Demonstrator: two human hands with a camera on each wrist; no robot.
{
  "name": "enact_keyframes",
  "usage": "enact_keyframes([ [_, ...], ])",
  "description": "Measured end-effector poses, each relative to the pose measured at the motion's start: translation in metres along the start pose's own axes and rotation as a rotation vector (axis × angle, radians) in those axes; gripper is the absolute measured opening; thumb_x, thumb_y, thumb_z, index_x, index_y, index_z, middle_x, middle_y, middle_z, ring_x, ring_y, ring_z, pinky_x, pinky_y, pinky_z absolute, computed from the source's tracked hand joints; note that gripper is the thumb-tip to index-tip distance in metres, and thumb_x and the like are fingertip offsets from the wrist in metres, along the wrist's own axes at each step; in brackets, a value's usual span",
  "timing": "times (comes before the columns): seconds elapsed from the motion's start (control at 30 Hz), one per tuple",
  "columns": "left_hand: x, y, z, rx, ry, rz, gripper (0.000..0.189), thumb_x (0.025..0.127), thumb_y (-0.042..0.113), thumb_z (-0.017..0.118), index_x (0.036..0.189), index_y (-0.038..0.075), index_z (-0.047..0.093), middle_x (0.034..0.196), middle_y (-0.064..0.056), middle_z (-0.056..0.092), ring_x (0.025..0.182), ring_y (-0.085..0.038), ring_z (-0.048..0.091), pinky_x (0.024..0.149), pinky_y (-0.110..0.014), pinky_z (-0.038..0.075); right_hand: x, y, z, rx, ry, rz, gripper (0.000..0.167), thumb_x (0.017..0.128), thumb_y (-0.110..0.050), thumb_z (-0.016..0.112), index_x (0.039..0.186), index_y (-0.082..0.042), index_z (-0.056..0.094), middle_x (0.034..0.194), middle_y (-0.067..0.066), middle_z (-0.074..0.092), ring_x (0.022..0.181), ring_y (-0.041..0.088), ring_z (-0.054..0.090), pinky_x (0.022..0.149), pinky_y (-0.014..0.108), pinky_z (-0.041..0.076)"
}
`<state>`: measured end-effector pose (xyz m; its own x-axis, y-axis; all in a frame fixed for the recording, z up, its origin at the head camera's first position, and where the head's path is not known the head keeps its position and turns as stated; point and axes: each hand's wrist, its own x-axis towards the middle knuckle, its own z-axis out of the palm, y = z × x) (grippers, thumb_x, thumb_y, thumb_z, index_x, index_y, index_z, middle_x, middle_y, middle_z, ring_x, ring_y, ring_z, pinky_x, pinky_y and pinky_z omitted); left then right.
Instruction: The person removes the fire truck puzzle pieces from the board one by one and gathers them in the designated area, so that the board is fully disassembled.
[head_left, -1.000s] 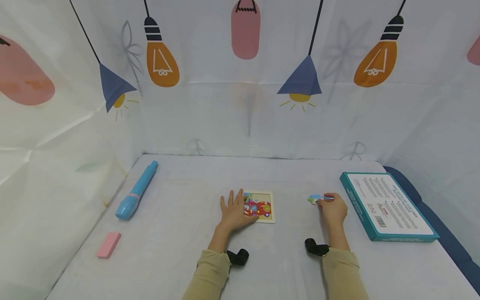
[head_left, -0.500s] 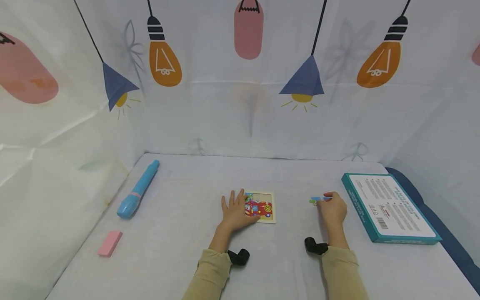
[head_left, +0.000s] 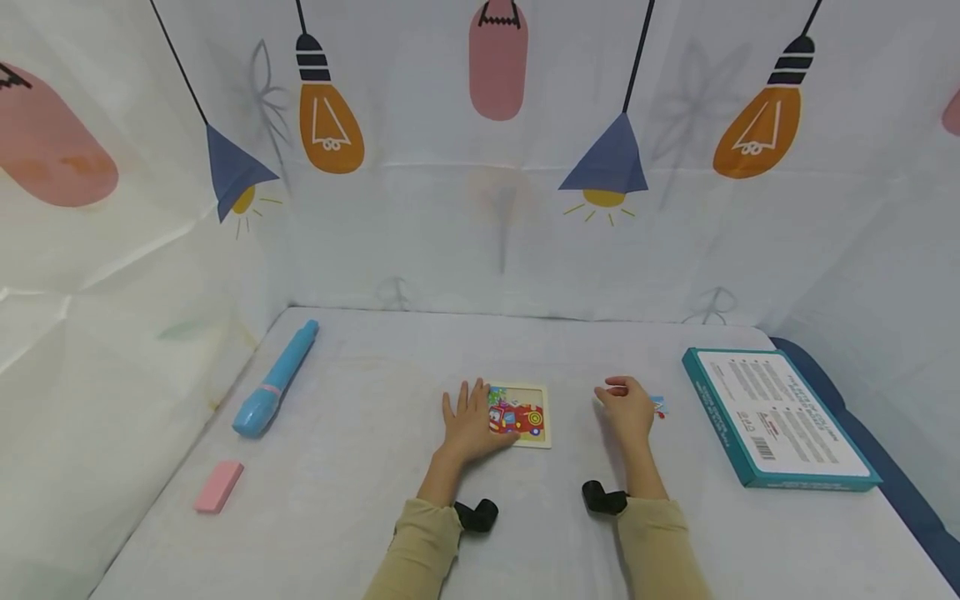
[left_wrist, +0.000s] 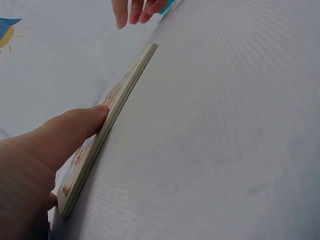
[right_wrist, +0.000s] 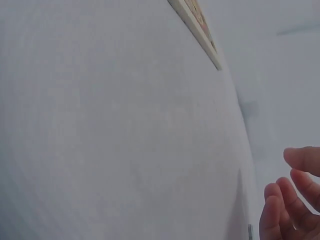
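Note:
My left hand (head_left: 470,425) lies spread over the left part of a small wooden jigsaw puzzle (head_left: 525,417) showing a red vehicle. Its thumb (left_wrist: 82,122) presses on the puzzle's near edge in the left wrist view. A bare section shows at the puzzle's upper right. My right hand (head_left: 628,412) is over the table to the right of the puzzle, fingers loosely bent. In the right wrist view, a gap separates the thumb (right_wrist: 302,159) from the fingers, and no piece shows there. A blue puzzle piece (head_left: 658,405) with some red peeks out just right of that hand, partly hidden.
A teal-edged box (head_left: 780,417) with a white printed face lies on the right. At the left are a blue microphone-shaped object (head_left: 276,379) and a pink block (head_left: 219,487). White cloth (head_left: 420,233) with printed lamps stands behind the table.
My right hand has moved left from the pieces it was pinching; a blue and red piece now shows on its right side. My left hand stays on the puzzle.

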<state>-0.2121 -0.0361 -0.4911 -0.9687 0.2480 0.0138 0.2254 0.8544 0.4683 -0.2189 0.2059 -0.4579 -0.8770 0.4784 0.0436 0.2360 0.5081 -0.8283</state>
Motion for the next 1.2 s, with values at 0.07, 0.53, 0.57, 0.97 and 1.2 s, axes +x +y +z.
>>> enact_keyframes([
  [0.07,0.000,0.000,0.001,0.003,-0.005,-0.004,0.102,0.073,0.057,0.068,0.145,0.000,0.023,0.151,-0.014,0.021,0.140,-0.035,0.010,0.107,-0.058,-0.003,-0.002,-0.002,0.005,0.013,-0.016,-0.006,0.026,0.082,-0.015,0.067,0.101,0.000,0.062,0.090,0.018,0.062,0.082,0.029,0.056,0.065,0.029,0.040],
  [0.53,0.001,-0.001,0.003,0.033,0.001,-0.003,0.101,0.072,0.058,0.067,0.143,-0.001,0.027,0.151,-0.015,0.023,0.140,-0.035,0.012,0.107,-0.059,0.000,-0.017,-0.022,0.040,0.051,-0.109,0.008,0.025,0.081,-0.016,0.067,0.101,-0.002,0.062,0.091,0.015,0.062,0.084,0.026,0.056,0.065,0.027,0.041],
  [0.57,0.001,-0.001,0.003,0.033,0.001,-0.002,0.101,0.072,0.058,0.067,0.143,-0.001,0.027,0.151,-0.015,0.023,0.140,-0.035,0.012,0.107,-0.059,0.000,-0.018,-0.024,0.042,0.055,-0.112,0.001,0.025,0.081,-0.016,0.068,0.101,-0.002,0.062,0.091,0.015,0.062,0.084,0.026,0.056,0.065,0.027,0.041],
  [0.97,0.002,0.002,0.000,0.032,-0.002,-0.012,0.100,0.072,0.058,0.067,0.143,-0.001,0.028,0.151,-0.015,0.024,0.140,-0.035,0.012,0.107,-0.059,0.000,-0.035,-0.042,0.063,0.071,-0.229,-0.092,0.020,0.081,-0.015,0.069,0.097,-0.003,0.064,0.086,0.011,0.064,0.078,0.022,0.059,0.068,0.032,0.046],
  [1.2,0.001,0.001,-0.001,0.045,0.008,0.004,0.099,0.072,0.058,0.067,0.142,-0.002,0.029,0.150,-0.015,0.025,0.139,-0.036,0.013,0.106,-0.060,0.001,-0.043,-0.049,0.074,0.068,-0.305,-0.196,0.016,0.080,-0.007,0.066,0.095,-0.003,0.065,0.082,0.008,0.066,0.075,0.019,0.061,0.068,0.032,0.049],
])
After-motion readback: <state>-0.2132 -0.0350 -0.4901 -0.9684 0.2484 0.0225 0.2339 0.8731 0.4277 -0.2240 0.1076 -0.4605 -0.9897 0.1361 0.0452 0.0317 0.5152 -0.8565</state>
